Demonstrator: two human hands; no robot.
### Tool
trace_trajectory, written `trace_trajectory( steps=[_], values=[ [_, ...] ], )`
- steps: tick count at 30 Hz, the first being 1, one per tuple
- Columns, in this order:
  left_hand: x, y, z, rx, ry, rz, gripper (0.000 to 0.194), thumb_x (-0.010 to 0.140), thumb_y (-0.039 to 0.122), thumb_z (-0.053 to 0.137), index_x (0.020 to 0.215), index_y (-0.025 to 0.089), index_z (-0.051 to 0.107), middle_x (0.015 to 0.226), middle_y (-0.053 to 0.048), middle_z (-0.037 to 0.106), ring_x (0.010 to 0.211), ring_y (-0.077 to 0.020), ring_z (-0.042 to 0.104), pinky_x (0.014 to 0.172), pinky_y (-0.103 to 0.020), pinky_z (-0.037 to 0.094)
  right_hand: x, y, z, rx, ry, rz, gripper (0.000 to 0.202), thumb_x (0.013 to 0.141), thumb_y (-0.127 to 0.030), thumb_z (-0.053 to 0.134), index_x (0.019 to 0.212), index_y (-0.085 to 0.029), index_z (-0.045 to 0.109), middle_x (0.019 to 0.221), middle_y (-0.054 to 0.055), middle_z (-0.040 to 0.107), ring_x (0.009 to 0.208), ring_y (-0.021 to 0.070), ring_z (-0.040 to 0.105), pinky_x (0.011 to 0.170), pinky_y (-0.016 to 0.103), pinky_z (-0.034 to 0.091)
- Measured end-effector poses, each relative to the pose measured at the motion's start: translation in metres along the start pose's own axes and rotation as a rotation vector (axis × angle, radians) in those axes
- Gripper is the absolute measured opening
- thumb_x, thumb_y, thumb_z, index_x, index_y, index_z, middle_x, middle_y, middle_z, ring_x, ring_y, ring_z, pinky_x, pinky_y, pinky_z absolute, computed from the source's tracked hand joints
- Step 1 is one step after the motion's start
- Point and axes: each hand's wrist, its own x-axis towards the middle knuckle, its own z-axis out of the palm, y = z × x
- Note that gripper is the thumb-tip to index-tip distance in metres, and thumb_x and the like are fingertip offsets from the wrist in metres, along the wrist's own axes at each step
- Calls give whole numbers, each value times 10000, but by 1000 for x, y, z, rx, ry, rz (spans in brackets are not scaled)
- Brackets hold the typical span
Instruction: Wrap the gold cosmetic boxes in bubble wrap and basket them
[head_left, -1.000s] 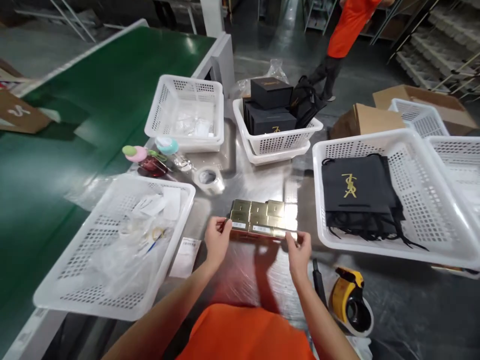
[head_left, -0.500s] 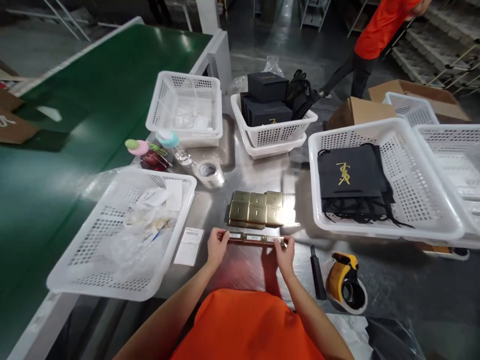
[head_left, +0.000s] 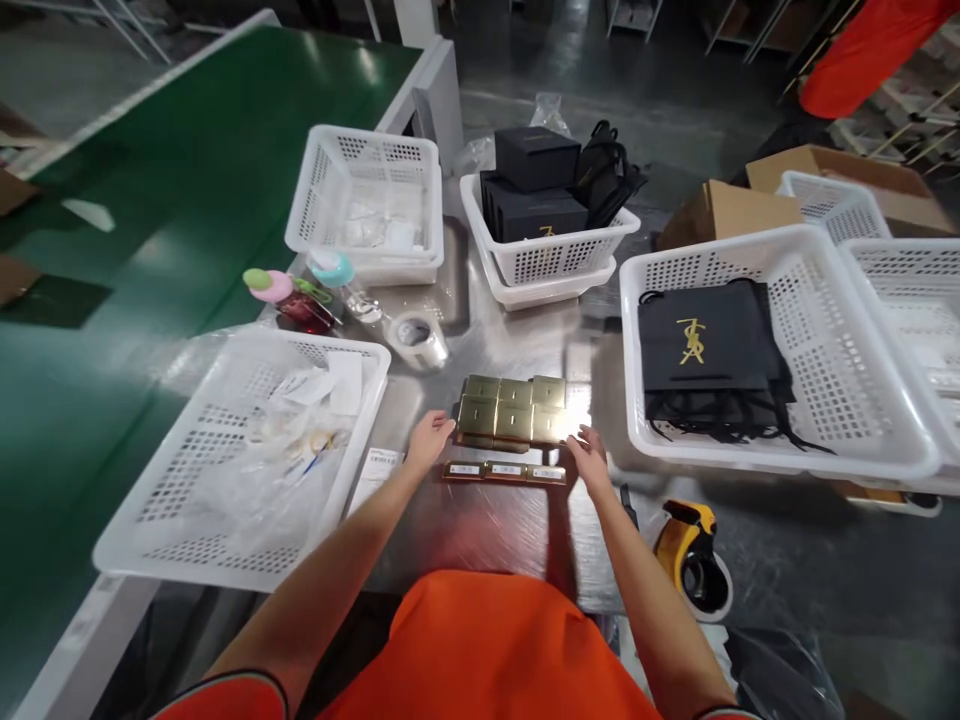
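Several shiny gold boxes (head_left: 513, 414) stand together in a block on the metal table. Nearer my body, a separate row of three slim gold boxes (head_left: 505, 471) shows white labels on top. At the block's left side is my left hand (head_left: 430, 438), fingers stretched toward its edge and holding nothing. My right hand (head_left: 589, 456) is by the block's lower right corner, fingers apart and with nothing in them. Whether either hand touches the block, I cannot tell.
A white basket (head_left: 379, 362) of plastic scraps stands left, another basket (head_left: 630, 330) with black bags right. Behind are a basket (head_left: 525, 268) of black boxes, clear tape (head_left: 417, 340) and bottles (head_left: 300, 302). A yellow tape dispenser (head_left: 691, 545) lies at right.
Both hands have let go of the row of three gold boxes and moved forward to the sides of the block. The co-worker in orange has moved toward the right edge.
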Motion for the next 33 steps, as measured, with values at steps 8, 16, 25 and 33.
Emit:
trace_trajectory(
  steps=[8,16,25,33],
  values=[
    [7,26,26,118,-106,-7,223,715,175,656,935,187,689,821,-53,756,793,-237,705,762,-322,510,17,-23,22,-142,-190,-69,269,665,-401,644,850,-207,660,776,27,687,711,202,601,711,333,493],
    [4,27,24,82,-72,-24,151,695,180,692,845,190,679,785,-46,742,747,-212,701,731,-305,518,22,-24,17,-213,-157,-38,240,650,-358,681,831,-208,632,711,15,655,668,190,579,672,320,473],
    [-8,20,14,-97,-89,39,470,640,96,649,1104,171,673,908,-35,744,796,-177,702,784,-299,544,2,-31,1,-116,-173,-54,658,606,-414,708,1209,-166,619,731,-18,609,643,161,540,657,311,481],
    [-46,14,-6,-24,-58,127,326,803,540,612,824,215,626,812,-36,720,800,-212,674,767,-321,501,-26,-47,-13,-280,-154,-115,616,739,-677,588,1057,-165,715,663,11,600,630,183,536,668,321,447]
  ],
)
